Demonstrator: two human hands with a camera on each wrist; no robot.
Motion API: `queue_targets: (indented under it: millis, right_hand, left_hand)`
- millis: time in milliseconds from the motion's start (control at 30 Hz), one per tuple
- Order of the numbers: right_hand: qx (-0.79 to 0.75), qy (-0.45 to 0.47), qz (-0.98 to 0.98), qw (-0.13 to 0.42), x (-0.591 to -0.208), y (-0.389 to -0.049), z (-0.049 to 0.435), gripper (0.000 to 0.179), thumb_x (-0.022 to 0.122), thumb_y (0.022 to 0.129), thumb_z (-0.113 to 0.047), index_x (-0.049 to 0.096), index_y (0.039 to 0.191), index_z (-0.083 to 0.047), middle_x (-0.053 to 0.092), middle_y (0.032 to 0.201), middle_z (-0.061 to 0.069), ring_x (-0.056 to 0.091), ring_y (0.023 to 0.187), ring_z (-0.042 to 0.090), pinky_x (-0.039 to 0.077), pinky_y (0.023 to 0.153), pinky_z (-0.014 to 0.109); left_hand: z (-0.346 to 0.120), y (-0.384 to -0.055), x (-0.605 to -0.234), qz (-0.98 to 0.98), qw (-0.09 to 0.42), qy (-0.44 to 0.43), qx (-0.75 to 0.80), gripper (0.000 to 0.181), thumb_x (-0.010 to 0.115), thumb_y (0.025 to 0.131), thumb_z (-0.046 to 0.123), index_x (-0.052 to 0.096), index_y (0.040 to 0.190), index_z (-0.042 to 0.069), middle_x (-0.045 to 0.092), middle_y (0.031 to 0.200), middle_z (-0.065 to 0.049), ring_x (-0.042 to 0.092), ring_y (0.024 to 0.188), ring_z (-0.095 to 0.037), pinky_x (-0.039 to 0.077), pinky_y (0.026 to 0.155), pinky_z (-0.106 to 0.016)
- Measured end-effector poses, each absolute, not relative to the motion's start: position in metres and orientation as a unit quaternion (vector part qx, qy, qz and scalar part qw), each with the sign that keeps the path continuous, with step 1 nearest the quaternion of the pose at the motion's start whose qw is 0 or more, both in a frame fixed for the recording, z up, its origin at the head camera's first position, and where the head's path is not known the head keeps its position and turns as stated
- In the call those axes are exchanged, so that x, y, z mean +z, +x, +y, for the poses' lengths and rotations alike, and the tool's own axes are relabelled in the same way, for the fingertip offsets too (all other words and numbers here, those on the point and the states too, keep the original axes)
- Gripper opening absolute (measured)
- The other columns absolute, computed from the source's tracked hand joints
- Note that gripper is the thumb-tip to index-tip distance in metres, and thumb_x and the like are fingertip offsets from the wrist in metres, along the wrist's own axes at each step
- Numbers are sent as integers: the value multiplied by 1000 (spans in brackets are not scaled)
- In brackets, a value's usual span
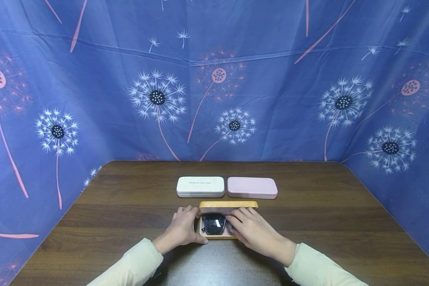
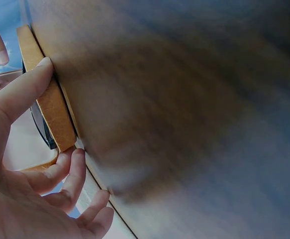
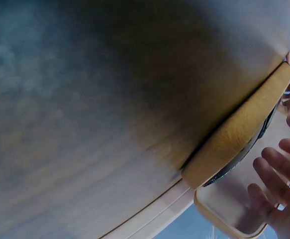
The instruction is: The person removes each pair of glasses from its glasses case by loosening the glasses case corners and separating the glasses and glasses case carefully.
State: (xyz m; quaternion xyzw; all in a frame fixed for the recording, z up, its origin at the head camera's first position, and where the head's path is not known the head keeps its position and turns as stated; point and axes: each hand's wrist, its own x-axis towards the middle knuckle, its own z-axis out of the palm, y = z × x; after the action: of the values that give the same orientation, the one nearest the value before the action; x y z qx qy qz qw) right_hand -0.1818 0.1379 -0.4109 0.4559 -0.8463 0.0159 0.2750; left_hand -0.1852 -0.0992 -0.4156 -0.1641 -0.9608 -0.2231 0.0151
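Left grip (image 1: 180, 228) – holds orange case (image 1: 228, 204) | right grip (image 1: 255, 234) – can't tell | white case (image 1: 200, 189): "FOR CHINA"

Person: pale greenish-cream left sleeve (image 1: 130, 265), right sleeve (image 1: 319, 265) matching.
Fabric plain, softly creased, full-length; cuffs (image 1: 151, 251) straight-edged; fingers (image 2: 76, 174) bare.

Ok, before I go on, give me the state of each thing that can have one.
Orange case, open
Sunglasses, in the open case, partly hidden; can't tell if folded
White case, closed
Pink case, closed
Left grip, holding the orange case
Right grip, at the sunglasses; hold unclear
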Motion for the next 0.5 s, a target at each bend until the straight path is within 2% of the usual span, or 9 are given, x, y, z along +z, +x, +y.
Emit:
queue_targets:
  millis: [233,500]
  right_hand:
    - [-11,434,-859,272,-414,-181,133,38,71,75,-26,61,108,-10,59,99,0,56,89,14,47,76,32]
    - [-35,401,-875,268,-416,-180,126,28,66,78,-24,61,102,-12,57,93,-1,54,82,14,44,70,30]
  left_hand:
    - [-99,-185,-415,-961,16,-163,-224,67,87,43,39,57,94,7,55,91,-4,48,95,-29,37,79,-42]
    - [-100,-185,-415,-961,22,-163,-221,66,88,43,38,57,92,7,55,89,-4,47,93,-28,37,78,-41]
